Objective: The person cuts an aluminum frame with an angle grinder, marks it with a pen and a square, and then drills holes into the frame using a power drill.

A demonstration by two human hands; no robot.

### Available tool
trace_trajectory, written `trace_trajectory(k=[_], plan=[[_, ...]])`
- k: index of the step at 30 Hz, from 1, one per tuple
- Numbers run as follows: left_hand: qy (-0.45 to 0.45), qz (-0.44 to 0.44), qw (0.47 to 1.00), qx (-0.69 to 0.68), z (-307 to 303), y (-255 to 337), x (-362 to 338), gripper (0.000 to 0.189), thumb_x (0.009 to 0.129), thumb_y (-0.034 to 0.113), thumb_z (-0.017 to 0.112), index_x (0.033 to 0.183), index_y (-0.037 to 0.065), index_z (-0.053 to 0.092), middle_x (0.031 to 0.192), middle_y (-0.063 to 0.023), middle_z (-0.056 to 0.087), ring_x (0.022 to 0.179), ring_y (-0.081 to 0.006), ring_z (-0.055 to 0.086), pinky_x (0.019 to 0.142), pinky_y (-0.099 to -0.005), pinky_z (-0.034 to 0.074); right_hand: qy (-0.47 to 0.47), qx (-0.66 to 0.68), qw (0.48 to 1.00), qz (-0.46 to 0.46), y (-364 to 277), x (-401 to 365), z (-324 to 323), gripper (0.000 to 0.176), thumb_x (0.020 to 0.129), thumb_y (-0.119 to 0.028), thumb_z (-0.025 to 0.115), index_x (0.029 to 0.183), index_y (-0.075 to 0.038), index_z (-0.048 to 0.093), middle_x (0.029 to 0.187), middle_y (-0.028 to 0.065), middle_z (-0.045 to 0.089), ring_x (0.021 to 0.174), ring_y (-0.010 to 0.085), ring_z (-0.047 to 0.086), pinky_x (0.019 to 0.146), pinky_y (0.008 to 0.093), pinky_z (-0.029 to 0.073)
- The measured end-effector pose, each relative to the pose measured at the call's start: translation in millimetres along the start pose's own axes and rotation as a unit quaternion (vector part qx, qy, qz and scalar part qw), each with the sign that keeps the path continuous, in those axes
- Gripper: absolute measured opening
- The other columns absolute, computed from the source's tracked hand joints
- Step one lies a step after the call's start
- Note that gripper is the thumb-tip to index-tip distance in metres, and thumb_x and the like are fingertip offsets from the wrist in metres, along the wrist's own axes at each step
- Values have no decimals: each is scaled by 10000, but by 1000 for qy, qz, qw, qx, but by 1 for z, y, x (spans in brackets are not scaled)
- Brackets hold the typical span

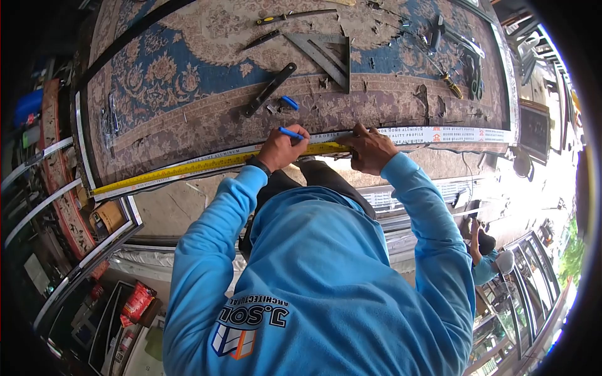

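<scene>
My left hand (pixel 282 148) is closed round a blue marker (pixel 291 133) over the near aluminium strip. A yellow tape measure (pixel 169 171) lies along that strip from its left end, passing by my left hand. My right hand (pixel 370 149) rests at the right end of the visible tape with its fingers bent over it; the tape's case cannot be made out. The strip (pixel 458 135) has a printed protective film. Just beyond my left hand are a blue cap (pixel 290 102) and a black bar-shaped tool (pixel 271 89).
A patterned carpet (pixel 163 81) covers the work surface, inside a dark frame. On it lie a metal triangle square (pixel 335 59), a yellow-handled screwdriver (pixel 451 86) and a yellow-and-black handled tool (pixel 269 20). Another person (pixel 489 266) is at the lower right, near metal frames.
</scene>
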State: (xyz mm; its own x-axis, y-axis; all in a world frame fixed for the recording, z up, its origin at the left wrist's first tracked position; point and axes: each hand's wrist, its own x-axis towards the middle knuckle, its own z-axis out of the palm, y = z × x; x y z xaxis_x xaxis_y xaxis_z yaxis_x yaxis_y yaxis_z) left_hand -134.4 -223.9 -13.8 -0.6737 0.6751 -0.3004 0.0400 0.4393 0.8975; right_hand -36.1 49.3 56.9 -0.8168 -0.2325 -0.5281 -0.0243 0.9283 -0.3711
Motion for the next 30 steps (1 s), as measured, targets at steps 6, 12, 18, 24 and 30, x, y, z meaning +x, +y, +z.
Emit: trace_trajectory(k=[6,12,18,24,30], plan=[[6,9,1000,18,-1,1,-1,177,982,182,721,1093,45,711,926,-102,757,811,-146,716,727,-325,572,14,2,1000,-20,4,1,2,576,863,-198,653,1421,-341,648,1231,166,569,1030,435,650,882,521,602],[177,-11,970,-166,-49,27,-37,186,1084,150,601,1216,51,686,1037,-121,772,960,-201,756,842,-332,611,53,32,998,-31,-2,-9,4,498,860,-157,672,1354,-221,668,1173,148,618,1048,369,647,945,485,559],[41,57,922,382,-195,-4,-149,599,769,140,908,1274,86,591,1178,-172,641,1040,-396,670,881,-480,563,102,116,978,-141,-13,-11,-6,388,849,-139,693,1234,-100,672,1153,144,684,1079,333,641,989,448,523],[22,83,953,289,-180,12,-135,555,792,33,815,1264,76,526,1183,-179,583,1068,-441,655,873,-499,558,76,127,982,-117,-63,25,-14,746,817,-271,780,1458,-37,479,1296,237,626,1180,430,628,1008,518,529],[-16,90,943,319,-183,22,-99,585,811,43,794,1312,93,495,1231,-200,548,1038,-483,649,844,-539,561,93,160,978,-93,-113,49,-31,978,779,-356,856,1550,-29,351,1247,247,699,1143,433,686,994,494,555]])
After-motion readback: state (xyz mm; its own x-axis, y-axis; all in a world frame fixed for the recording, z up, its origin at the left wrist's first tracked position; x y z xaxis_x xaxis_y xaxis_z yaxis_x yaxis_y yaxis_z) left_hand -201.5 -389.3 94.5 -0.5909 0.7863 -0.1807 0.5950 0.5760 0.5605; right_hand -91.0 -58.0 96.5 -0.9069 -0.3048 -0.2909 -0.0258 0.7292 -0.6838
